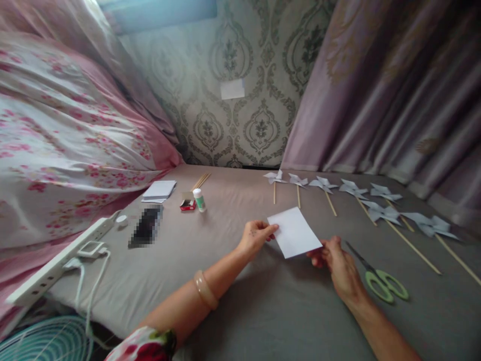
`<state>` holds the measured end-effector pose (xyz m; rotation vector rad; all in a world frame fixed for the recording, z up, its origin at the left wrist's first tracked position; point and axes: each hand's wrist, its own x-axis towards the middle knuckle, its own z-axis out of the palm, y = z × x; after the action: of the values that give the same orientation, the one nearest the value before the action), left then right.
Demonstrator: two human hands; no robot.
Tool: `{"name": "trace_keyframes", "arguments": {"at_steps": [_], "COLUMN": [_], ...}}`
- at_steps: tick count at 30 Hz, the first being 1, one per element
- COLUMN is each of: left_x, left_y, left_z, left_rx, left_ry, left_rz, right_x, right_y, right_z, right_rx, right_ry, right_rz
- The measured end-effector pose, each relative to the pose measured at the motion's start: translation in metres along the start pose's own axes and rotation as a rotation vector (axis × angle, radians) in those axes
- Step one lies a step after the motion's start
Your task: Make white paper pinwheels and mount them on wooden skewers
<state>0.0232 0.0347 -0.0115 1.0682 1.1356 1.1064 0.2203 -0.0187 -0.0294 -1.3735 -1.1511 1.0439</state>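
Note:
Both my hands hold a white sheet of paper (pixel 294 232) just above the grey surface (pixel 233 281). My left hand (pixel 255 236) pinches its upper left corner. My right hand (pixel 336 263) pinches its lower right corner. Green-handled scissors (pixel 379 278) lie shut just right of my right hand. Beyond the paper, several white paper pinwheels on wooden sticks (pixel 353 200) lie in a row toward the right.
At the back left lie a stack of white paper (pixel 160 191), wooden sticks (pixel 201 181), a glue stick (pixel 199 200), a small red box (pixel 187 203) and a phone (pixel 146 226). A white power strip (pixel 56 268) with a plugged charger sits at the left edge beside floral bedding (pixel 56 150). Curtains (pixel 394 90) hang at right.

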Motion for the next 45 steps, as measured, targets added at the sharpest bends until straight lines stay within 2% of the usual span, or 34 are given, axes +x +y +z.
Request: {"name": "trace_keyframes", "arguments": {"at_steps": [2,5,10,15,24,33,36,38,41,45], "left_x": [0.003,0.006,0.003,-0.001,-0.004,0.005,0.007,0.01,0.015,0.021], "left_y": [-0.001,-0.003,-0.002,-0.005,-0.012,-0.016,-0.016,-0.017,-0.018,-0.021], "left_z": [0.004,0.008,0.006,0.003,0.008,0.007,0.008,0.007,0.002,-0.005], "left_rx": [0.008,0.018,0.034,0.035,0.0,0.103,0.112,0.094,0.036,-0.125], "left_ry": [0.005,-0.005,-0.043,-0.091,-0.235,-0.212,-0.217,-0.193,-0.13,-0.063], "left_rz": [0.014,0.027,0.05,-0.02,-0.102,-0.081,-0.069,-0.049,-0.03,-0.05], "right_x": [0.001,0.004,0.005,0.005,0.008,0.012,0.015,0.019,0.025,0.019], "right_y": [0.0,0.0,-0.001,-0.002,-0.002,-0.001,0.0,0.001,-0.001,-0.011], "right_z": [0.0,0.0,0.002,0.003,0.005,-0.005,-0.012,-0.021,-0.043,-0.075], "right_rx": [0.043,-0.009,-0.041,-0.043,-0.026,-0.223,-0.345,-0.525,-0.799,-0.99], "right_ry": [0.017,0.084,0.097,0.09,0.08,0.109,0.137,0.165,0.191,0.226], "right_rz": [-0.002,-0.006,-0.028,-0.036,-0.03,-0.105,-0.17,-0.192,-0.136,-0.03]}}
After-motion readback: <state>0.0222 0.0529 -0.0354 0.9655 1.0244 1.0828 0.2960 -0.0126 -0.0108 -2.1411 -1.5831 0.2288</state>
